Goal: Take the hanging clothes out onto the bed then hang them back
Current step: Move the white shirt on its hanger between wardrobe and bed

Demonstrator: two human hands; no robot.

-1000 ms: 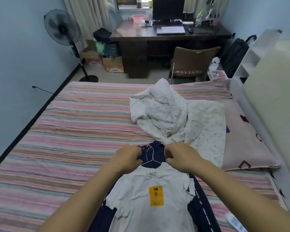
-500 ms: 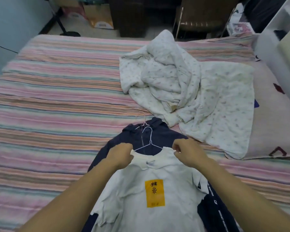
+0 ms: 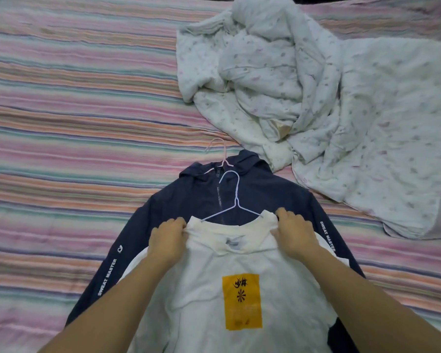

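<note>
A home bedroom: a bed in a striped sheet [image 3: 74,103], a rumpled floral quilt [image 3: 303,80] far right, hangered clothes near.

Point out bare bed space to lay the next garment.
Free: striped sheet left of the navy jacket and crumpled white quilt, from the near edge to the far. Crowded: centre, where the white T-shirt overlies the jacket; the right side, under the quilt.

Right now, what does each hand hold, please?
Left hand: grips the white T-shirt at the collar's left side.
Right hand: grips the same collar's right side.
</note>
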